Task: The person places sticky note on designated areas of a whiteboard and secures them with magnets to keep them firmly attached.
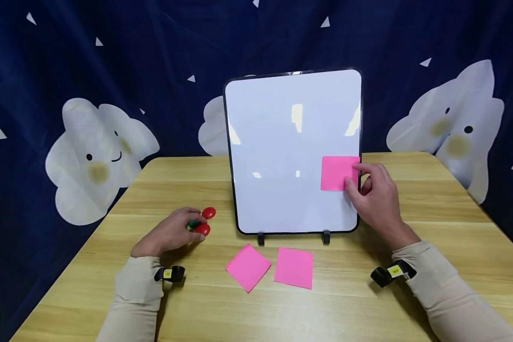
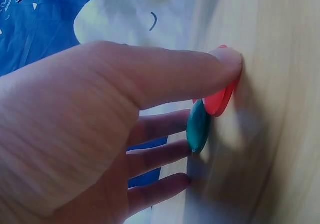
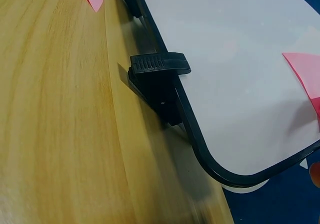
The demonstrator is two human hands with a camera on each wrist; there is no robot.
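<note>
A pink sticky note (image 1: 335,173) lies against the right side of a whiteboard (image 1: 290,128). My right hand (image 1: 378,197) holds the note by its right edge, thumb and index finger on it. At the table's left, my left hand (image 1: 173,232) pinches a round red magnet (image 1: 203,230) between thumb and index finger. A green magnet (image 2: 198,126) stands by the fingers in the left wrist view, partly covered by the index finger in the head view. Just beyond is a second red magnet (image 1: 209,213). In the right wrist view most of the right hand is out of frame.
Two more pink sticky notes, one turned askew (image 1: 248,268) and one nearly square-on (image 1: 293,267), lie before the board. Black stand clips (image 1: 327,237) support the board's lower edge on the wooden table (image 1: 256,313). Behind hangs a dark blue cloth (image 1: 154,47) with clouds.
</note>
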